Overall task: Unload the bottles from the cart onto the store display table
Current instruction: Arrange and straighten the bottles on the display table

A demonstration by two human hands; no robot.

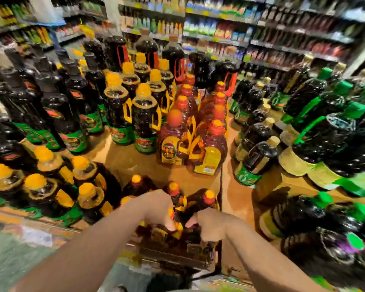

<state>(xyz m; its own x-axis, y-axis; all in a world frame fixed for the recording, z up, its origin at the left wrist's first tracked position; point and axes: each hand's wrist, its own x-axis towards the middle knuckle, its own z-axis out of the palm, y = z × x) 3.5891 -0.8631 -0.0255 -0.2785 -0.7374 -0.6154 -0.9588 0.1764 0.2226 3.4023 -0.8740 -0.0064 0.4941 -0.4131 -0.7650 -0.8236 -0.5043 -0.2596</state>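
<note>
Head view, heavily blurred: reaching down with both hands into a cluster of dark bottles with red-and-yellow caps [209, 197] at the near edge of the wooden display table [135, 157]; whether these are resting on the cart or on the table, impossible to tell. Left hand [158, 209] curling its fingers over the yellow handle of one bottle, thumb pointing down; right hand [209, 224] closing into a fist around the neck or handle of the neighbouring bottle. Standing further back on the table, in the middle, a group of reddish jugs with yellow handles and labels [196, 142]; to their left, tall dark bottles with yellow caps and green labels [122, 114]; along the right side, dark bottles with green handles and caps [316, 127], leaning in the wide-angle picture. Showing behind, out of focus, stocked store shelves [219, 24]
</note>
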